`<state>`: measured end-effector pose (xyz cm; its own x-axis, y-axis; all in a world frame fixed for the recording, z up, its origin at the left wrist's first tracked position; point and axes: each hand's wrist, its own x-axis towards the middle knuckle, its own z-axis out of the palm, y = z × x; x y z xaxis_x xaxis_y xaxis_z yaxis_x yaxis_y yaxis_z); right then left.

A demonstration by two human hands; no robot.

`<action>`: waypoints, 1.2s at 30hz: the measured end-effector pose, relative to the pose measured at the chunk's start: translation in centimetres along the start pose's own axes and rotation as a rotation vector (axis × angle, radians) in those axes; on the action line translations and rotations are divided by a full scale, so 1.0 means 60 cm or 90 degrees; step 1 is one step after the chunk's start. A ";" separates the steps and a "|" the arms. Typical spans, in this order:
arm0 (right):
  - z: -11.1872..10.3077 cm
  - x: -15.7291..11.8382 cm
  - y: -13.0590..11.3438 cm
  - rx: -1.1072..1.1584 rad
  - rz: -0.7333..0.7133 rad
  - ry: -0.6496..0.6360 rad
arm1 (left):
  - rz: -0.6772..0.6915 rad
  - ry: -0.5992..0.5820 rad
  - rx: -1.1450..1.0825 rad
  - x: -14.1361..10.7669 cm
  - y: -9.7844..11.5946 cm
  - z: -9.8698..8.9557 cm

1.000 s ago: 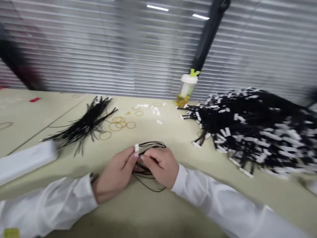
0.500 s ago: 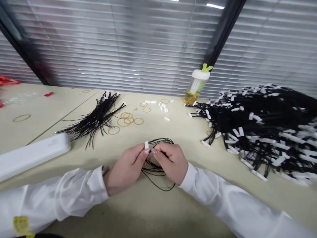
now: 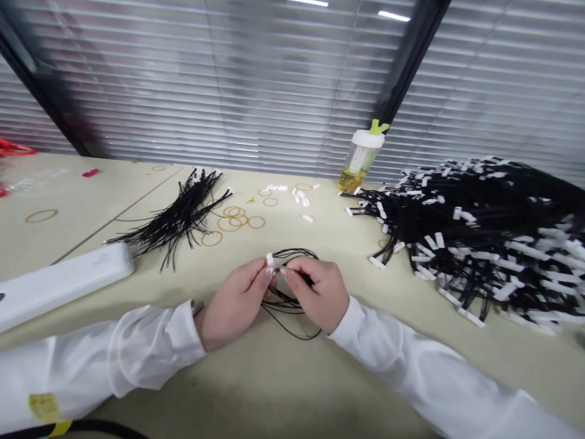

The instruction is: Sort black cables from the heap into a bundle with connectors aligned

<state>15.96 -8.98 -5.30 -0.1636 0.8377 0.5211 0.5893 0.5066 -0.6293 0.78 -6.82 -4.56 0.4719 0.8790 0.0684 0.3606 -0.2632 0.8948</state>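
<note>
Between thumb and fingers, my left hand [image 3: 240,299] pinches a small white connector [image 3: 269,260], its face tilted up toward me. Black wires run from the connector and loop to the right in a loose wire harness [image 3: 286,302]. My right hand [image 3: 317,291] is closed on the wires just right of the connector, thumb and forefinger pressed together. The two thumb tips are close to each other. Exactly which wire the right fingertips grip is hidden. A few wires sag in a loop below the hands.
A big heap of black wire harnesses [image 3: 484,225] with white connectors lies right. Loose black wires [image 3: 183,210] lie left, beside rubber bands [image 3: 233,218] and a white power bank [image 3: 68,283]. Spare white connectors [image 3: 300,196] and a bottle [image 3: 359,161] stand near the window blinds.
Both hands keep their pinch at nearly the same place on the connector and wires. The view has shifted slightly, so the hands and harness appear a little higher.
</note>
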 end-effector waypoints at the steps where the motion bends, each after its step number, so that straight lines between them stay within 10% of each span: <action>1: -0.001 0.000 0.001 -0.013 -0.022 -0.010 | 0.001 -0.001 -0.001 0.000 0.000 0.000; 12: -0.023 0.002 0.009 -0.221 -0.200 -0.136 | 0.031 -0.034 0.050 -0.006 -0.004 -0.001; 36: -0.033 0.005 -0.005 -0.294 -0.183 -0.111 | 0.037 -0.030 0.085 -0.003 -0.001 0.000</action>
<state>17.27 -9.28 -3.80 -0.4729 0.7207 0.5069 0.7803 0.6098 -0.1391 0.65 -6.97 -4.65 0.5307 0.8423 0.0947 0.4344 -0.3662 0.8229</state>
